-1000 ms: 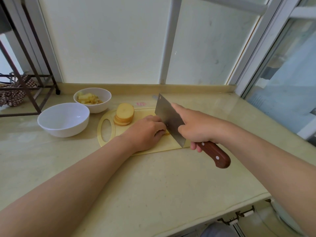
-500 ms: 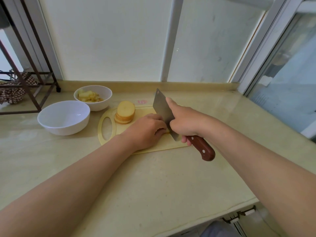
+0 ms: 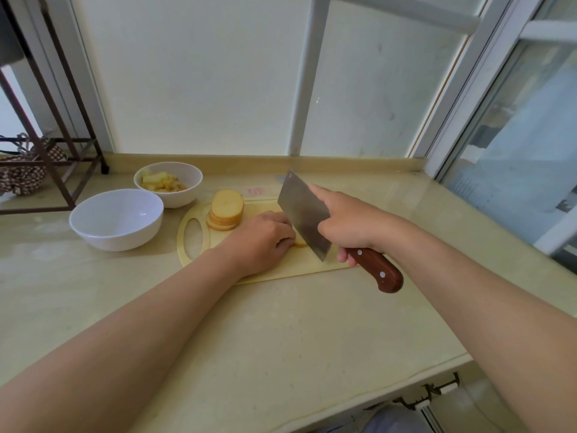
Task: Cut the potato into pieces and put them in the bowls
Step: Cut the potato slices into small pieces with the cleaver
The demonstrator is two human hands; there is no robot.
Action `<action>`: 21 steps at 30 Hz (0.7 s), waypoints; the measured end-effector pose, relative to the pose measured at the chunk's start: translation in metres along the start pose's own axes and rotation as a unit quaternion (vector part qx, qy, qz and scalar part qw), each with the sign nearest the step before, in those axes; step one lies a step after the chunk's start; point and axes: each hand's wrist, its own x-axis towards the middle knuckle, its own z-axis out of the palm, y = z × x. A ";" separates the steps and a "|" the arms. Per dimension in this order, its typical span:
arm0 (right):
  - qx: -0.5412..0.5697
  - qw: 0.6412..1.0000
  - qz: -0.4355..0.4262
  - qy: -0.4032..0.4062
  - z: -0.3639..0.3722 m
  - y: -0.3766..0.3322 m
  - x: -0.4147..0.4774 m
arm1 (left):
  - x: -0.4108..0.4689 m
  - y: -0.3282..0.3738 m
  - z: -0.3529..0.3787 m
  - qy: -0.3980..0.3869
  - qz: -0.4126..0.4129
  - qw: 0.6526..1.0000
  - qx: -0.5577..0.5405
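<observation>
Left hand (image 3: pixel 260 242): fingers curled over a potato piece (image 3: pixel 300 244), pressing it onto the cutting board (image 3: pixel 281 270)
Right hand (image 3: pixel 346 223): wrapped round the cleaver (image 3: pixel 303 214) handle, forefinger straight along the blade
Blade edge: just right of the left fingertips
Slice stack (image 3: pixel 226 210): beyond the left knuckles
Near bowl (image 3: pixel 115 218), far bowl (image 3: pixel 168 182): left of those fingers; far one holds cut potato

The pale stone counter (image 3: pixel 281 339) before me ends at a low kerb (image 3: pixel 343 165) under a frosted white pane (image 3: pixel 203 73), split by a white post (image 3: pixel 307 73). To my right a clear window (image 3: pixel 515 151) gives soft daylight. At my left stands a dark metal rack (image 3: pixel 62 151) holding checked cloth (image 3: pixel 22 178).
</observation>
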 end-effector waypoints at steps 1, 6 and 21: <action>-0.002 1.000 -0.002 0.002 0.000 -0.001 -0.001 | 0.000 0.000 0.000 0.000 0.000 1.000 0.000; -0.007 1.000 -0.011 0.010 0.002 -0.005 -0.004 | 0.000 0.000 0.001 0.006 0.003 1.000 0.005; -0.031 0.999 -0.009 0.000 0.006 -0.013 -0.017 | 0.000 0.001 -0.001 0.010 0.001 1.000 -0.002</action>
